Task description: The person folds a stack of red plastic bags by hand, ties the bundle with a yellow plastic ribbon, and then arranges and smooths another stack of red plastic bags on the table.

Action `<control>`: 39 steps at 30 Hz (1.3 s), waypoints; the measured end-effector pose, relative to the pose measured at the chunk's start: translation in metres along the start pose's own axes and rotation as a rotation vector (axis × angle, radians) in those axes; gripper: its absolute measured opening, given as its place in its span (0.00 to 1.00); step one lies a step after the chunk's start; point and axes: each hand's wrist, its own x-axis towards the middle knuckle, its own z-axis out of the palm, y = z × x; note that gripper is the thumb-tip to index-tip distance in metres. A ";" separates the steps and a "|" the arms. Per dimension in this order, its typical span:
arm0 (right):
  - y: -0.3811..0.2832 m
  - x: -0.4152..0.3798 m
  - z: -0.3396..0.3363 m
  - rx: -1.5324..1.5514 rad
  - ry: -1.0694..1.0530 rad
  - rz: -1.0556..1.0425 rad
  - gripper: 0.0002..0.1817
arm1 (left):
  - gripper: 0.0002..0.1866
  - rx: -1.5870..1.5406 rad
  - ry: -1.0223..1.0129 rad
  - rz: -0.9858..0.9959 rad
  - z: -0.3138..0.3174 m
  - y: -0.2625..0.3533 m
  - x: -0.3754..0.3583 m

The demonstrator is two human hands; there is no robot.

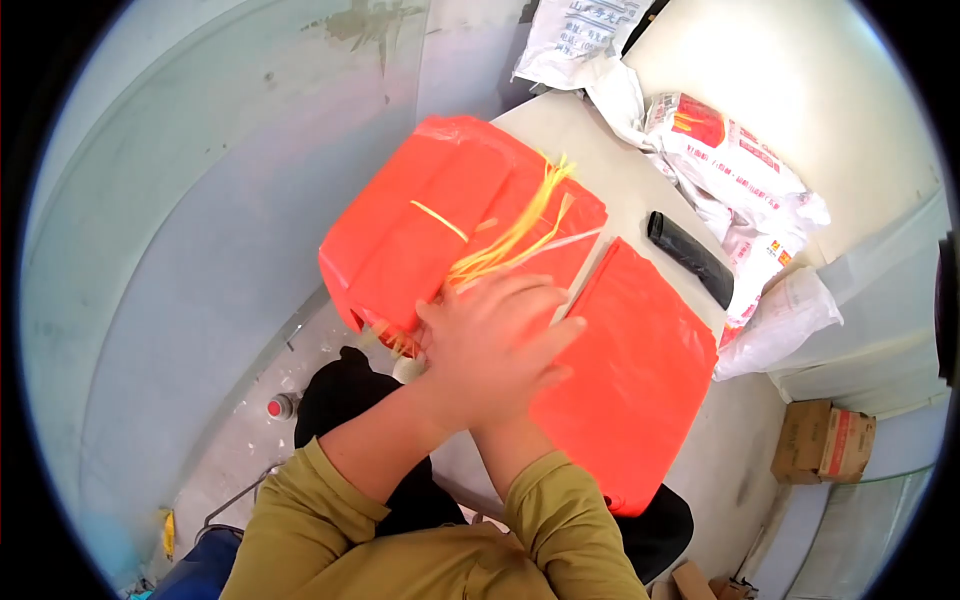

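My forearms cross in front of me. My left hand (495, 335) is on top, fingers spread and slightly blurred, over the near edge of a thick bundle of red plastic sheets or bags (400, 230). My right hand (432, 325) lies mostly hidden beneath it, by the bundle's near corner; what its fingers do cannot be made out. A loose bunch of yellow strips (525, 230) lies on the bundle just beyond my hands. To the right lies a flat stack of red plastic (640, 370), close to my left fingertips.
On the pale table (545, 120) are a black roll (690, 258) and white printed sacks (735, 165) at the back right. Cardboard boxes (822, 442) stand at the right. A red-topped object (281, 407) is on the floor at the left, near a wall (230, 200).
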 end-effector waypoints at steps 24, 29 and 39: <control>-0.068 -0.040 -0.107 -2.458 0.026 -0.267 0.41 | 0.41 0.664 -0.637 -0.941 0.027 -0.096 -0.036; -0.066 -0.044 -0.110 -2.447 0.062 -0.260 0.42 | 0.40 0.733 -0.765 -1.006 0.021 -0.121 -0.051; -0.070 -0.045 -0.114 -2.462 0.162 -0.244 0.41 | 0.40 0.738 -0.805 -0.945 0.040 -0.133 -0.044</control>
